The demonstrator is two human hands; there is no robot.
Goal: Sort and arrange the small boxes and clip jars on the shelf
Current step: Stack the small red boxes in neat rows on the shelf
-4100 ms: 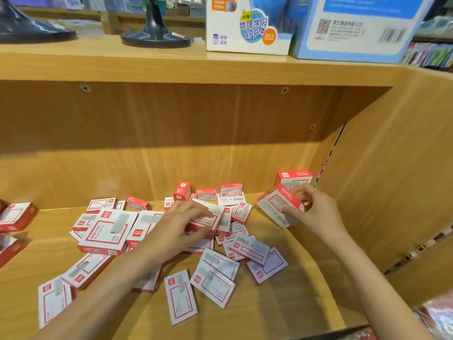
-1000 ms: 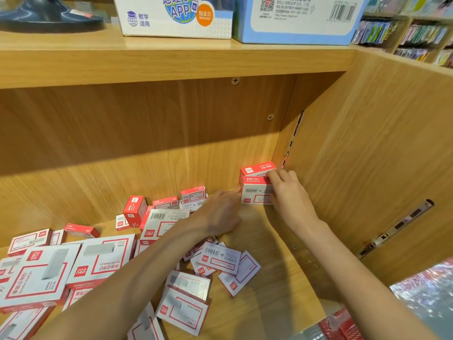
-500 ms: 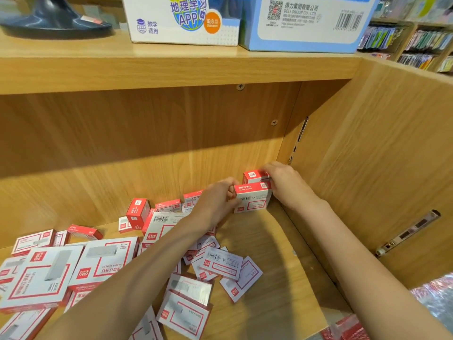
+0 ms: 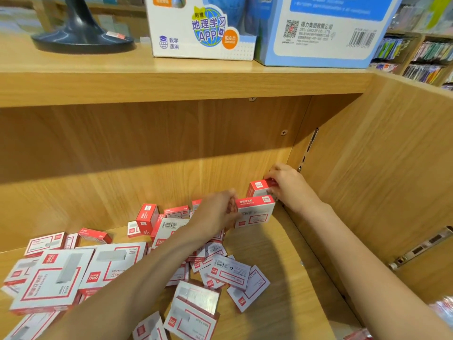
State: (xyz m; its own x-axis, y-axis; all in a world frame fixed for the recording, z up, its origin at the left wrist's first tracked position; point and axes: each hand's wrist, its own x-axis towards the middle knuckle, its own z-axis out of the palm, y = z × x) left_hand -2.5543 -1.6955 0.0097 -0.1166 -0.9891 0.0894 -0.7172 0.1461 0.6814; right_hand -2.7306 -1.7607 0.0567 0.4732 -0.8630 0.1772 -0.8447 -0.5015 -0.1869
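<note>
Two small red-and-white boxes stand in the shelf's back right corner. My left hand [image 4: 218, 213] grips the left end of the front box [image 4: 256, 212]. My right hand [image 4: 289, 186] pinches the back box [image 4: 258, 188], which sits against the back panel and shows above the front one. Several more red-and-white boxes [image 4: 230, 272] of different sizes lie scattered flat over the wooden shelf board [image 4: 277, 303], with larger ones [image 4: 54, 280] at the left. No clip jars are in view.
The shelf's right side wall [image 4: 367, 192] stands close beside my right hand. Above, the upper shelf [image 4: 171, 82] carries a dark stand base [image 4: 81, 38], a white carton [image 4: 203, 28] and a blue carton [image 4: 318, 28]. Bare board lies at the front right.
Over the last second my left hand came up from the pile and took the front box's left end. My right hand shifted onto the back box, deeper in the corner.
</note>
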